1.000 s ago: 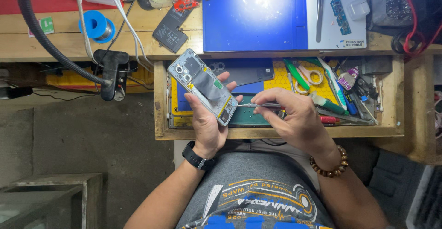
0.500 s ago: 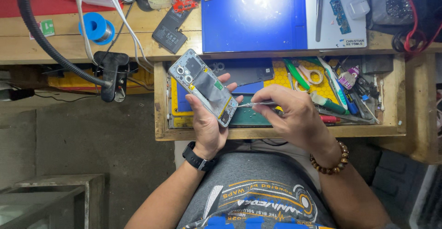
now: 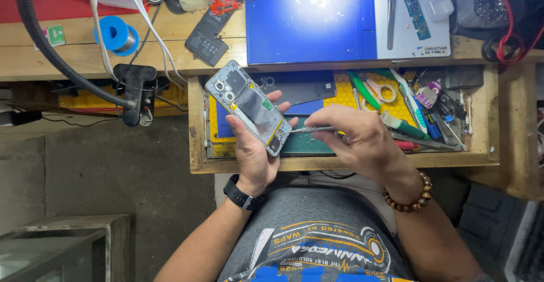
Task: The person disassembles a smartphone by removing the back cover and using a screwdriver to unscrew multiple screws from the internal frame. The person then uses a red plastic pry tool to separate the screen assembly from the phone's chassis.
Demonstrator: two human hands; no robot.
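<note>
Opened phone [image 3: 247, 106] in left hand [image 3: 255, 157]; right hand [image 3: 357, 140] holds thin tool [image 3: 311, 129].

A small green label [image 3: 55, 35] sits on the wooden bench at far left. A black rectangular battery pack [image 3: 208, 41] with a printed label lies beside the blue mat [image 3: 309, 18].
</note>
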